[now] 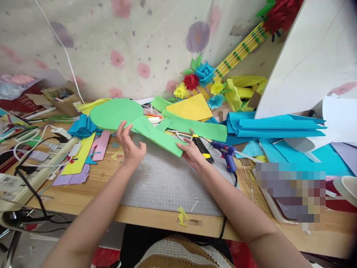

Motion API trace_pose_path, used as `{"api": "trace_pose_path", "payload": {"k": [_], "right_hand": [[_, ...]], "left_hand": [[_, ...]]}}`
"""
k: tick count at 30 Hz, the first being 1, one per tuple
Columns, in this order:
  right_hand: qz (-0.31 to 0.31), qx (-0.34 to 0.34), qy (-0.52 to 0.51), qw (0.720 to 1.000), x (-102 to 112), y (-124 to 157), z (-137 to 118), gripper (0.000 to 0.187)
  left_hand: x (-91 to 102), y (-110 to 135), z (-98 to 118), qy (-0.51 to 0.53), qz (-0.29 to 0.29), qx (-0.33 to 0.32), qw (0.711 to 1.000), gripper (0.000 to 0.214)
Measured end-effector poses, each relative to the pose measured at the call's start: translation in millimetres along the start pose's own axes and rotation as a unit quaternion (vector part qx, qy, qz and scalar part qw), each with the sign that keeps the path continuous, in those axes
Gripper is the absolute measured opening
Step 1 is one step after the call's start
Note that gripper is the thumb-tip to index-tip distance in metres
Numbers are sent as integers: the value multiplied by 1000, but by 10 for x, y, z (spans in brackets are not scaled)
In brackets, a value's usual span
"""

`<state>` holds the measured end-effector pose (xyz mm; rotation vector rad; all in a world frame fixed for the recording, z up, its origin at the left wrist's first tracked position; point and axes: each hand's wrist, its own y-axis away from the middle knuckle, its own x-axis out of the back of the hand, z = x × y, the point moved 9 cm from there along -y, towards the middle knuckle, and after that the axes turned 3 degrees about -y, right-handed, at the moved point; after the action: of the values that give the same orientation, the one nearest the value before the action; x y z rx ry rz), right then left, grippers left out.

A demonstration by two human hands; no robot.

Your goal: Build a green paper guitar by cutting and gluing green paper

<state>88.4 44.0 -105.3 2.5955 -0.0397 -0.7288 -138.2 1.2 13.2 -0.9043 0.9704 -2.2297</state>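
A green paper strip (158,136) slants above the cutting mat, its lower right corner between the thumb and fingers of my right hand (193,153). At the strip's upper left end is my left hand (130,147), thumb spread away from the curved fingers. Those fingertips meet the green edge; whether they press on it is hard to see. Behind them lies a large green oval (117,112), partly overlapped by the strip. Another green strip (206,128) rests further back, near white-handled scissors (184,136) and a black and yellow utility knife (203,149).
A blue glue gun (226,152) with its cord sits right of the grey cutting mat (173,182). Blue crepe paper (273,126) and a white board (304,56) stand at the right. Power strips (36,171) and cables crowd the left. A paper-flower guitar (237,56) leans behind.
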Motion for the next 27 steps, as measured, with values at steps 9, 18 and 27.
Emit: {"api": "trace_pose_path", "payload": {"k": [9, 18, 27], "right_hand": [[-72, -124, -2, 990, -266, 55, 245, 77], [-193, -230, -32, 953, -406, 142, 459, 51], [-266, -221, 90, 934, -498, 223, 513, 73]], "left_hand": [[-790, 649, -501, 490, 2, 464, 738, 44], [-667, 614, -465, 526, -60, 477, 701, 39], [-610, 613, -538, 444, -58, 469, 761, 29]]}}
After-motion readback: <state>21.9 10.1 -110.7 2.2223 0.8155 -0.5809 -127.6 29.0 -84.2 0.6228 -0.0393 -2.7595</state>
